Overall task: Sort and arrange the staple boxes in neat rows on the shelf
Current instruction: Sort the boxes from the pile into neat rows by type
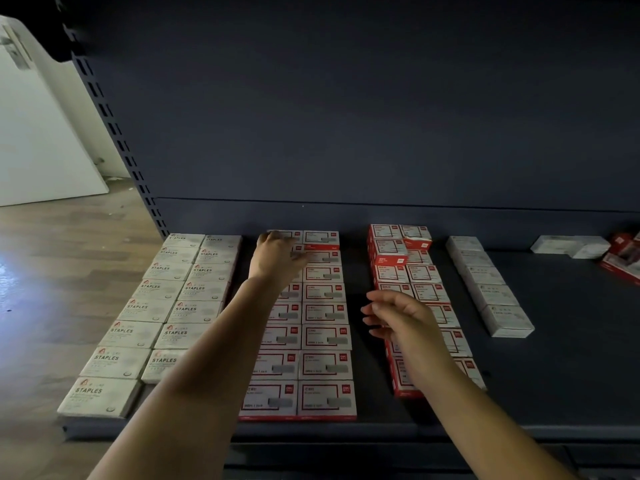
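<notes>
Wood floor (69, 244); white panel (38, 133) far left.

I count four groups of staple boxes laid out on the shelf (554, 375), plus loose ones at far right.

Grey boxes marked STAPLES (152, 306): two columns. Left column nine; right column eight that I can see, the nearest partly behind my forearm.

White boxes with red frames (325, 336): two columns. Right column eight; left column partly under my left hand (275, 258) and arm, so no firm count.

Red-sided boxes (424, 273): two columns, some stacked at the back, many hidden by my right hand (401, 318). Cannot count.

Plain white boxes (491, 292): one column of five.

Far right: two or three loose white boxes (571, 244), some red ones (623, 258) cut off by the edge.

Hands: two.
</notes>
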A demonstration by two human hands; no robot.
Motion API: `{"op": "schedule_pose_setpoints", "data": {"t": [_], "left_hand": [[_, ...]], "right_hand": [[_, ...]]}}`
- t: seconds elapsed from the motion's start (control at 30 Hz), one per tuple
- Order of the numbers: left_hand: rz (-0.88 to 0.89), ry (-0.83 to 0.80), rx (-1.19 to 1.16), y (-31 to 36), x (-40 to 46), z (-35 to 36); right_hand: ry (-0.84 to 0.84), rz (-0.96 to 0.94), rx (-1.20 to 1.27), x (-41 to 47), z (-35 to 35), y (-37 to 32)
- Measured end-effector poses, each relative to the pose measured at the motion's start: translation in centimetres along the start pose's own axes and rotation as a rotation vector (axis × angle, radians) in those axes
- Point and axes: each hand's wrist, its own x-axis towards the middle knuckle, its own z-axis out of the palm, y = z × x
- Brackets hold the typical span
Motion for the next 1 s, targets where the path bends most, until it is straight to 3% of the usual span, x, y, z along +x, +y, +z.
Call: {"op": "schedule_pose_setpoints", "data": {"t": [0.13, 0.4, 0.63, 0.73, 1.0], "left_hand": [[-0.037, 0.024, -0.080, 0.3, -0.3, 0.1], [-0.030, -0.103, 0.119, 1.9, -0.6, -0.7], [0.222, 0.022, 0.055, 11.5, -7.5, -2.2], [0.280, 0.043, 0.062, 15.5, -9.6, -1.3], [0.457, 0.065, 0.195, 25.8, -11.9, 3.7]], "right_hand": [[0.003, -0.006, 0.010, -0.2, -0.4, 0.3], [0.007, -0.088, 0.025, -1.1, -3.0, 0.3], [0.159, -0.611, -0.602, -0.4, -8.0, 0.1], [0.178, -0.651, -0.769, 0.0, -10.8, 0.7], [0.263, -0.612, -0.855, 0.6, -20.5, 2.4]]}}
